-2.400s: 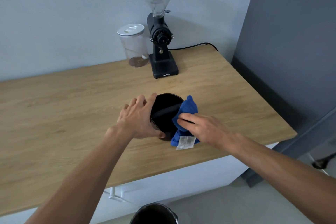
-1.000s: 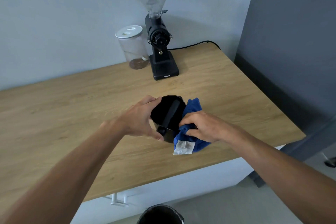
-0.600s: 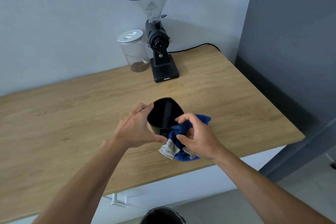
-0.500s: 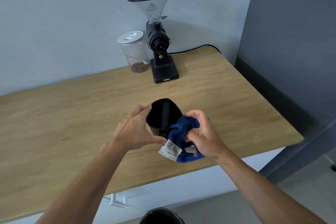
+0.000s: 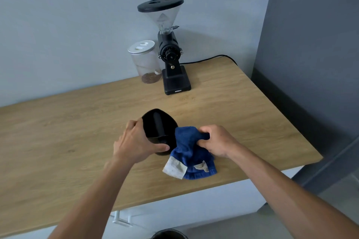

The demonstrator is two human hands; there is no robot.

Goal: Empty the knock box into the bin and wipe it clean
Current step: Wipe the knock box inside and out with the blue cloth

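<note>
This looks like a home kitchen coffee corner. A light wooden countertop (image 5: 58, 141) fills the middle of the frame, over white cabinet fronts (image 5: 194, 203) at the bottom. At upper centre, against a plain pale wall (image 5: 68, 25), stand a black electric coffee grinder (image 5: 171, 58) with its cord (image 5: 206, 59), and a clear lidded jar (image 5: 146, 62) holding some coffee beans.

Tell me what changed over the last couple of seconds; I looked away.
The right hand bunched the blue cloth into its grip. The left hand tipped the knock box toward the cloth. The grinder and jar stayed put.
</note>
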